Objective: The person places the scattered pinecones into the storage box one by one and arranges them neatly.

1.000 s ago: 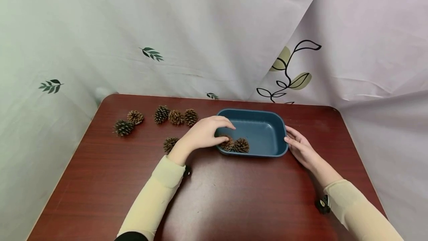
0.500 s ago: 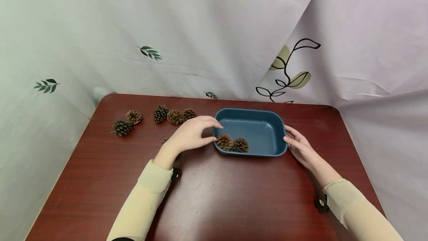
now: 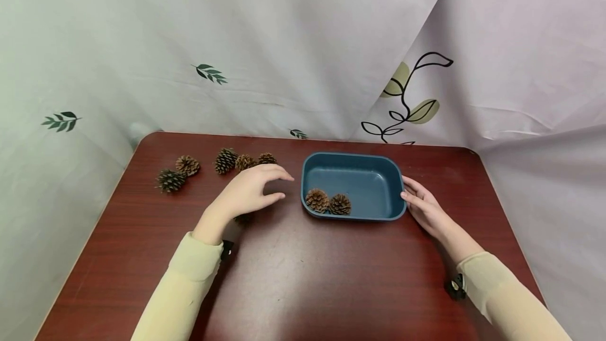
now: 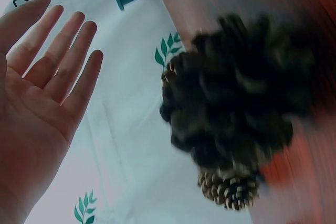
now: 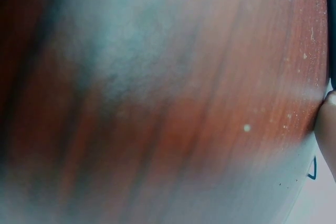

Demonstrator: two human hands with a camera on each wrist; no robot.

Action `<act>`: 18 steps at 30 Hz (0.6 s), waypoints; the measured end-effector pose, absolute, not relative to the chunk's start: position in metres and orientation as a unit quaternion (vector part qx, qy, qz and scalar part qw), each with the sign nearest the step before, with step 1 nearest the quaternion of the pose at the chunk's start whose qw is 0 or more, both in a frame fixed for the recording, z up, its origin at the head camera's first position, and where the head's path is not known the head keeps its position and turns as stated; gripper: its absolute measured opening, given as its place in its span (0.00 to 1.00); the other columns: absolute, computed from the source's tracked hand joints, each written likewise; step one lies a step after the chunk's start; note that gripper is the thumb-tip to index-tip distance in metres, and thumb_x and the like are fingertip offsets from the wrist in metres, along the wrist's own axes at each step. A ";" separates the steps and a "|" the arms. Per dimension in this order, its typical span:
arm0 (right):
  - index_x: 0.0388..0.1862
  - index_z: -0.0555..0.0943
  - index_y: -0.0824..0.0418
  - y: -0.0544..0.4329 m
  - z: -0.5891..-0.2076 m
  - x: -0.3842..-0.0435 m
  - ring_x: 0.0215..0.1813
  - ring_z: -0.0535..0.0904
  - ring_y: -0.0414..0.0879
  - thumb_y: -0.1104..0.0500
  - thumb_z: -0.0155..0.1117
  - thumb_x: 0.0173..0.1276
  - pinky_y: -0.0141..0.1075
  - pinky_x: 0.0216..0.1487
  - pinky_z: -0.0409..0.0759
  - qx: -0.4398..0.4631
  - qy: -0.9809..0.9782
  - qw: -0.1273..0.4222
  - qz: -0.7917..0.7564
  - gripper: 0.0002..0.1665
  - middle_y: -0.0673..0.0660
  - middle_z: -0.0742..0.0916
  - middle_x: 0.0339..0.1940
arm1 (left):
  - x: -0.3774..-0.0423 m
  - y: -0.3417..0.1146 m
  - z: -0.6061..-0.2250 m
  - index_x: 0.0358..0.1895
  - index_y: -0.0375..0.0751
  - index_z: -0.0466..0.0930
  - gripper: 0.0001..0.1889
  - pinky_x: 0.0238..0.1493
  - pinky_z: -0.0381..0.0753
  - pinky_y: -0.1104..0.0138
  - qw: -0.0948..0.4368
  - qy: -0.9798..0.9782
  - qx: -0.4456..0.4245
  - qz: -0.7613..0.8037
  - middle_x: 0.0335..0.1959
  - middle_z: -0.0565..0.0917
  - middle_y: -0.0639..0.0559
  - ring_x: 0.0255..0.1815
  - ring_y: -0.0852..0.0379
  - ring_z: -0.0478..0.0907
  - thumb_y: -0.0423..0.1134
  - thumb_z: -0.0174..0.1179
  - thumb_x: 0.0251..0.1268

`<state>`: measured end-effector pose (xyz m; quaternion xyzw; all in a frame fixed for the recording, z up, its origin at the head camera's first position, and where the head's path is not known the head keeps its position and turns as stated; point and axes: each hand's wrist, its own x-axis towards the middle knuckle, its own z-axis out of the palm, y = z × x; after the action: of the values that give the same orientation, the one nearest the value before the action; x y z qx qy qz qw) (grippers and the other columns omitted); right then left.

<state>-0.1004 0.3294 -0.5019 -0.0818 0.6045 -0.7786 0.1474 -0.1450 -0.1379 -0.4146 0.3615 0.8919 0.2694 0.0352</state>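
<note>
My left hand (image 3: 243, 191) hovers left of the blue plastic tub (image 3: 352, 218), holding nothing. Its fingers are loosely extended and the thumb stands apart. A pine cone (image 3: 243, 218) peeks out from under it, mostly hidden; in the left wrist view a large dark pine cone (image 4: 231, 93) looms close beside the open palm. My right hand (image 3: 426, 209) grips the tub's right end, thumb at the rim and fingers along the outer wall. Inside the tub, two brown pine cones (image 3: 317, 200) lie side by side in the near left corner.
Farther back stand several more pine cones (image 3: 225, 161), partly covered by my left hand. At the far left a greenish pine cone (image 3: 171, 180) and a brown pine cone (image 3: 188, 165) touch. A pale leaf-print curtain (image 3: 293, 67) hangs behind the reddish-brown table (image 3: 331, 278).
My left hand has withdrawn from over the tub and moved left across the table, leaving the cones in the tub uncovered. My right hand stays at the tub's right end.
</note>
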 end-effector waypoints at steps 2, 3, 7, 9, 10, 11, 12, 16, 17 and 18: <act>0.77 0.69 0.52 0.329 -0.501 -0.100 0.67 0.80 0.31 0.69 0.45 0.86 0.21 0.66 0.80 -0.080 0.604 0.148 -0.779 0.26 0.41 0.82 0.69 | -0.144 -0.144 -0.412 0.61 0.46 0.87 0.18 0.68 0.83 0.50 0.035 0.895 0.357 0.266 0.61 0.87 0.49 0.65 0.48 0.83 0.37 0.72 0.70; 0.77 0.69 0.53 0.329 -0.501 -0.100 0.67 0.80 0.31 0.69 0.45 0.86 0.21 0.66 0.80 -0.079 0.605 0.148 -0.779 0.26 0.41 0.83 0.69 | -0.143 -0.147 -0.412 0.61 0.45 0.87 0.18 0.69 0.83 0.50 0.035 0.896 0.355 0.265 0.61 0.87 0.49 0.66 0.48 0.83 0.37 0.72 0.69; 0.77 0.69 0.52 0.328 -0.500 -0.101 0.67 0.80 0.30 0.69 0.45 0.86 0.21 0.66 0.79 -0.075 0.608 0.146 -0.777 0.26 0.41 0.83 0.68 | -0.140 -0.159 -0.410 0.61 0.43 0.87 0.19 0.70 0.82 0.47 0.033 0.900 0.341 0.269 0.62 0.87 0.47 0.67 0.46 0.82 0.37 0.72 0.69; 0.76 0.69 0.52 0.327 -0.499 -0.101 0.67 0.80 0.30 0.69 0.45 0.86 0.21 0.66 0.79 -0.074 0.609 0.147 -0.776 0.26 0.41 0.83 0.68 | -0.138 -0.164 -0.410 0.61 0.43 0.87 0.19 0.70 0.81 0.47 0.033 0.902 0.333 0.273 0.63 0.87 0.47 0.68 0.46 0.82 0.36 0.73 0.69; 0.76 0.69 0.51 0.327 -0.499 -0.101 0.67 0.80 0.30 0.69 0.46 0.86 0.21 0.66 0.79 -0.075 0.609 0.146 -0.776 0.26 0.41 0.83 0.68 | -0.137 -0.167 -0.410 0.61 0.43 0.87 0.19 0.70 0.82 0.47 0.031 0.903 0.330 0.273 0.63 0.87 0.47 0.68 0.45 0.82 0.36 0.73 0.68; 0.76 0.69 0.52 0.327 -0.499 -0.101 0.67 0.80 0.30 0.69 0.46 0.86 0.21 0.66 0.79 -0.076 0.607 0.145 -0.777 0.25 0.41 0.83 0.68 | -0.136 -0.169 -0.411 0.61 0.43 0.87 0.19 0.70 0.82 0.47 0.029 0.904 0.327 0.273 0.62 0.87 0.48 0.68 0.46 0.82 0.36 0.73 0.68; 0.76 0.70 0.52 0.326 -0.498 -0.101 0.67 0.80 0.31 0.69 0.46 0.86 0.21 0.66 0.79 -0.077 0.605 0.145 -0.779 0.25 0.41 0.83 0.68 | -0.135 -0.171 -0.412 0.61 0.43 0.87 0.19 0.69 0.82 0.47 0.027 0.905 0.325 0.272 0.62 0.87 0.48 0.68 0.46 0.82 0.36 0.73 0.68; 0.75 0.70 0.52 0.326 -0.497 -0.100 0.66 0.80 0.32 0.69 0.46 0.86 0.22 0.66 0.79 -0.080 0.602 0.142 -0.782 0.25 0.42 0.84 0.68 | -0.131 -0.179 -0.415 0.60 0.42 0.87 0.19 0.69 0.82 0.47 0.022 0.909 0.323 0.264 0.61 0.87 0.48 0.67 0.46 0.82 0.35 0.73 0.67; 0.75 0.71 0.52 0.326 -0.497 -0.100 0.66 0.80 0.32 0.69 0.46 0.86 0.22 0.66 0.79 -0.081 0.602 0.141 -0.782 0.25 0.42 0.84 0.68 | -0.130 -0.180 -0.416 0.60 0.42 0.87 0.19 0.69 0.82 0.47 0.023 0.909 0.322 0.262 0.61 0.87 0.48 0.67 0.46 0.82 0.35 0.73 0.67; 0.75 0.71 0.52 0.326 -0.497 -0.100 0.66 0.80 0.32 0.69 0.46 0.86 0.22 0.65 0.80 -0.081 0.603 0.141 -0.781 0.25 0.42 0.84 0.67 | -0.129 -0.182 -0.418 0.60 0.42 0.87 0.19 0.69 0.82 0.47 0.024 0.910 0.322 0.260 0.61 0.87 0.48 0.67 0.46 0.82 0.34 0.73 0.67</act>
<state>-0.1003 0.3260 -0.4971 -0.0808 0.6032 -0.7810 0.1405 -0.1289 -0.1821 -0.4176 0.3225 0.9100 0.2596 0.0239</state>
